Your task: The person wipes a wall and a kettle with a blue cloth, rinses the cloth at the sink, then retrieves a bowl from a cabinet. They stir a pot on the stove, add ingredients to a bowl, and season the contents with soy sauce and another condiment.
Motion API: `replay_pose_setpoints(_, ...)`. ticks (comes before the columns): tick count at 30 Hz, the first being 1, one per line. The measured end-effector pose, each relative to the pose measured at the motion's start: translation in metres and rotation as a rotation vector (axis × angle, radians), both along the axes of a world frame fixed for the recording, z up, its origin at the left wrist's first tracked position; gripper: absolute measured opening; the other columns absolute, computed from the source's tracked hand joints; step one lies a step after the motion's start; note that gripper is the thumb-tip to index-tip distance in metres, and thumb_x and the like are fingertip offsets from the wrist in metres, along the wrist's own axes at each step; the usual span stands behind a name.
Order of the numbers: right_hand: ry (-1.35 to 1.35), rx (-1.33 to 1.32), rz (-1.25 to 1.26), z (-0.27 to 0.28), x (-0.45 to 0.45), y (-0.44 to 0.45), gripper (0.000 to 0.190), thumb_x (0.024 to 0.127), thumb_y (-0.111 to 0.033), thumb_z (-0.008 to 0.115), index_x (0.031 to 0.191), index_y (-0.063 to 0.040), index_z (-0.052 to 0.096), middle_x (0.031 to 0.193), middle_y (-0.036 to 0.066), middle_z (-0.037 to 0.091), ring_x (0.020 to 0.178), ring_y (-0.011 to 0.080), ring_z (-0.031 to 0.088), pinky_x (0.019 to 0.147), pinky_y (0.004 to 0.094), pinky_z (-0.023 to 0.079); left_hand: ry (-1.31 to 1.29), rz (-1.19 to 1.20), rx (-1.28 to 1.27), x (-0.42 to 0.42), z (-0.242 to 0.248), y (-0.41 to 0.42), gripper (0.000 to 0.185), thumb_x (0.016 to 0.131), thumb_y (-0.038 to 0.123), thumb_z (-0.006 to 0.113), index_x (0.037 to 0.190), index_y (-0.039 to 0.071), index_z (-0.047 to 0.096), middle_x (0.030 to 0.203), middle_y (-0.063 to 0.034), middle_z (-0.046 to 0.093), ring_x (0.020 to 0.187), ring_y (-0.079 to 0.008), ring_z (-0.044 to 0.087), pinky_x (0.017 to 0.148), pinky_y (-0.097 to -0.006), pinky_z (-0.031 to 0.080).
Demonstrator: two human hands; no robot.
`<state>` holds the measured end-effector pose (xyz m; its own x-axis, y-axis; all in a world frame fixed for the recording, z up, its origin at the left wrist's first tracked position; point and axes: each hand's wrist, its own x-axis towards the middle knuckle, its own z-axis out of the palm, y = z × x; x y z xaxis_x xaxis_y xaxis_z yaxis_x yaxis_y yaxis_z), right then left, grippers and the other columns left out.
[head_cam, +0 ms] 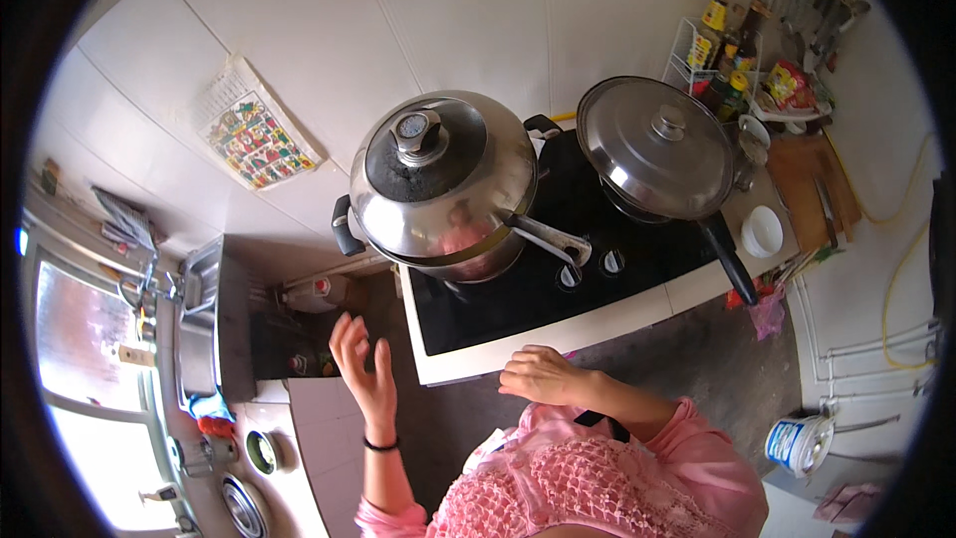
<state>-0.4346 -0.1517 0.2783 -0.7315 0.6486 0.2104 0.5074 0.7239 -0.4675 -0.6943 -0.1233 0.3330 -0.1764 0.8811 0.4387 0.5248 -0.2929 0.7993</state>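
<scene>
My left hand (pixel 362 370) is raised with its fingers apart and nothing in it, off the front left corner of the black glass cooktop (pixel 478 321). Close in front of my body, my right hand (pixel 545 377) has its fingers curled in; nothing shows in it and its palm is hidden. On the left burner stands a large stainless pot (pixel 478 261) under a domed metal lid (pixel 478 172) with a dark window. A metal utensil handle (pixel 553 237) sticks out at its rim. A lidded frying pan (pixel 657 149) sits on the right burner, its black handle (pixel 728 261) reaching past the front edge.
Right of the cooktop are a white bowl (pixel 762 232), a cutting board (pixel 810 179) with a knife (pixel 827 209), and sauce bottles (pixel 709 30) in a rack. A sink (pixel 198 351) lies left, beside a counter with bowls (pixel 244 506). A white bucket (pixel 799 444) stands right.
</scene>
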Motion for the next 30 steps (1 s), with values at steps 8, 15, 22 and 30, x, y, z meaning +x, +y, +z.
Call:
replay_pose_setpoints(8,-0.062,0.063,0.110,-0.023,-0.034,-0.067,0.015,0.084,-0.023,0.055,0.076,-0.010,0.058,0.079,0.003,0.059,0.083,0.0182,0.057,0.074,0.0321,0.044,-0.334,0.228,-0.230,-0.022,-0.098,-0.141,0.029,0.085,0.000,0.058,0.114,0.002,0.053,0.117,-0.0049,0.050,0.083,-0.0098,0.054,0.070,-0.0214,0.046)
replay_pose_setpoints(15,-0.133,-0.054,0.082,0.007,-0.007,-0.107,0.016,0.087,-0.018,0.049,0.081,-0.007,0.059,0.085,0.006,0.061,0.085,0.0178,0.058,0.078,0.0346,0.048,-0.425,0.018,-0.439,0.025,-0.115,-0.176,0.027,0.084,-0.001,0.060,0.110,0.003,0.056,0.104,-0.0015,0.055,0.079,-0.0066,0.053,0.070,-0.0208,0.045)
replay_pose_setpoints(22,0.153,0.046,-0.341,0.093,0.137,-0.058,0.020,0.077,-0.003,0.060,0.095,-0.006,0.053,0.104,0.009,0.059,0.101,0.0251,0.057,0.082,0.0346,0.049,-0.288,-0.266,-0.257,0.120,-0.064,-0.119,0.023,0.081,-0.004,0.060,0.104,0.000,0.058,0.102,-0.0083,0.056,0.085,-0.0141,0.058,0.075,-0.0236,0.046)
replay_pose_setpoints(30,0.016,0.081,-0.679,0.134,0.291,0.101,0.065,0.081,-0.029,0.064,0.136,-0.011,0.036,0.138,0.010,0.036,0.123,0.0299,0.042,0.098,0.0372,0.039,-0.360,-0.183,-0.394,0.235,-0.099,-0.092,0.019,0.081,-0.003,0.061,0.100,0.000,0.060,0.095,-0.0055,0.059,0.079,-0.0110,0.058,0.067,-0.0218,0.046)
